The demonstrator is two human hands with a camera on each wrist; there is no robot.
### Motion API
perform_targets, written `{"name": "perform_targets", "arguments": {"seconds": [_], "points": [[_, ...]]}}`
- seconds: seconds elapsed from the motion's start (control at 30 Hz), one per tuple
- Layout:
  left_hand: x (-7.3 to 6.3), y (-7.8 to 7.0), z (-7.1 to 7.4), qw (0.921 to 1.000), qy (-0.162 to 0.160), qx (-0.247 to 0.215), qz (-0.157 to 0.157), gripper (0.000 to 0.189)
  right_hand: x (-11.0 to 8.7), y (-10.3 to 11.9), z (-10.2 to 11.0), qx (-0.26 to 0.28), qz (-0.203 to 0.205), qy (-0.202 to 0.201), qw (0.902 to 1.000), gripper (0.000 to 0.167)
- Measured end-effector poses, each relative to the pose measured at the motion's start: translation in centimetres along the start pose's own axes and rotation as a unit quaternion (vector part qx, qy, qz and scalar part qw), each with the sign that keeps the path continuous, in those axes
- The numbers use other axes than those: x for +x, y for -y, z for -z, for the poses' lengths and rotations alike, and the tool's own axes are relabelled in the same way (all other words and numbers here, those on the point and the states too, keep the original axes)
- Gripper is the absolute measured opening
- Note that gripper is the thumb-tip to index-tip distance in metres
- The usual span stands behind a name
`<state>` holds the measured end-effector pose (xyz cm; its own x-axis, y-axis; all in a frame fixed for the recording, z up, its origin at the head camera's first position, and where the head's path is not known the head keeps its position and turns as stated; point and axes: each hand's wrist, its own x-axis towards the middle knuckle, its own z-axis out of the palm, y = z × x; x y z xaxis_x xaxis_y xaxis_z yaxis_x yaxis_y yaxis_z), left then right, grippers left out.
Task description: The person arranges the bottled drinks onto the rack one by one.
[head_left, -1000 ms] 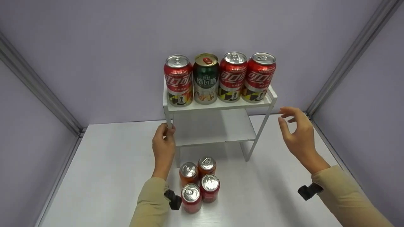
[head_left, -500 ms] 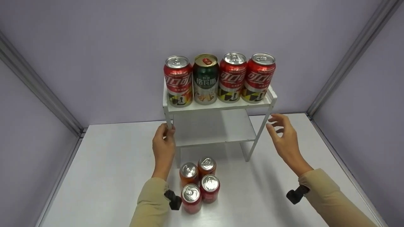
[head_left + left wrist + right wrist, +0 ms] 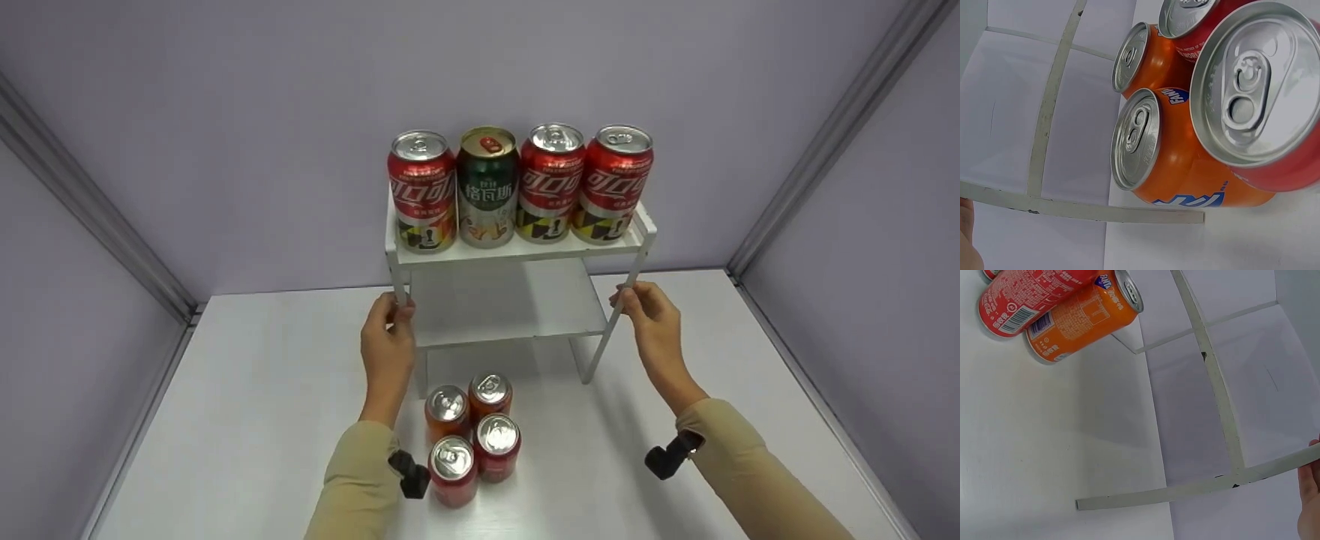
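Observation:
A white tiered shelf rack stands at the back wall. In the head view my left hand grips its left front post, and my right hand holds the right front post between thumb and fingers. Three red cola cans and a green can with a gold lid stand upright in a row on the top tier. Below, in front of the rack, two orange Fanta cans and two red cans stand grouped on the table. Each wrist view shows only a little of its hand at the edge.
The white table is enclosed by pale panels, with a back wall close behind the rack. Metal frame strips run along the corners. The grouped cans stand close to my left forearm.
My right hand has moved left from beside the rack to its right front post and now grips it. My left hand has kept its hold on the left post.

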<state>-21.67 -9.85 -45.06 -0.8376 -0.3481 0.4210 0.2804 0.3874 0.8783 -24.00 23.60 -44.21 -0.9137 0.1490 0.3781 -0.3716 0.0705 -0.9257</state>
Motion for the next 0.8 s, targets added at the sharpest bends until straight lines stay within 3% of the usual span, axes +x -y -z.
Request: {"name": "perform_targets", "arguments": {"seconds": [0.2, 0.47, 0.67, 0.8], "points": [[0.0, -0.1, 0.0, 0.9999, 0.011, -0.004, -0.005, 0.012, 0.5, -0.5, 0.4, 0.013, -0.002, -0.002, 0.9999, 0.019], [0.3, 0.2, 0.7, 0.9990, 0.029, -0.002, -0.034, 0.020, 0.8, -0.7, 0.4, -0.013, -0.002, 0.015, 0.9998, 0.019], [-0.1, 0.0, 0.9, 0.9985, 0.054, -0.012, -0.007, 0.019, 0.6, -0.8, 0.3, -0.011, 0.002, 0.007, 0.9999, 0.019], [-0.4, -0.3, 1.2, 0.9983, 0.050, 0.028, 0.003, 0.018, 0.6, -0.7, 0.2, -0.019, 0.002, -0.001, 0.9998, 0.021]]}}
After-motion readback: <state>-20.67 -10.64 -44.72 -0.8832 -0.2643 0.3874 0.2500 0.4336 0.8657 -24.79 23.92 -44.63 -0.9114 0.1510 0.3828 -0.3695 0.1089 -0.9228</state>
